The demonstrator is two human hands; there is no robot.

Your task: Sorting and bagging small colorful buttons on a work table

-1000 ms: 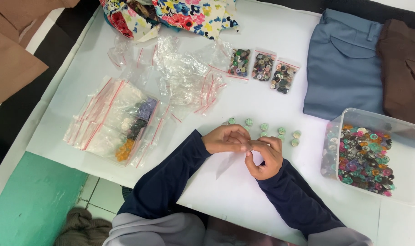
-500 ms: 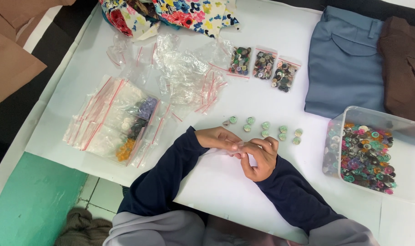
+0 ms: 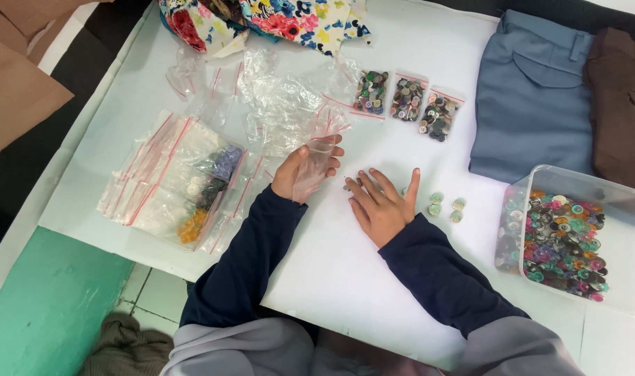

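Left hand (image 3: 305,172) fingers grasp one small clear zip bag (image 3: 316,166), red-striped mouth pointing far, long axis near-to-far, empty-looking. Right hand (image 3: 381,203) lies flat, fingers spread and released, over buttons on the white table (image 3: 345,278); three greenish loose buttons (image 3: 445,206) just right of it. Three filled button bags (image 3: 406,103) far; one clear button tub (image 3: 575,240) right.

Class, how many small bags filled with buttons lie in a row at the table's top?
3: left bag, middle bag, right bag, side by side beside the blue trousers.
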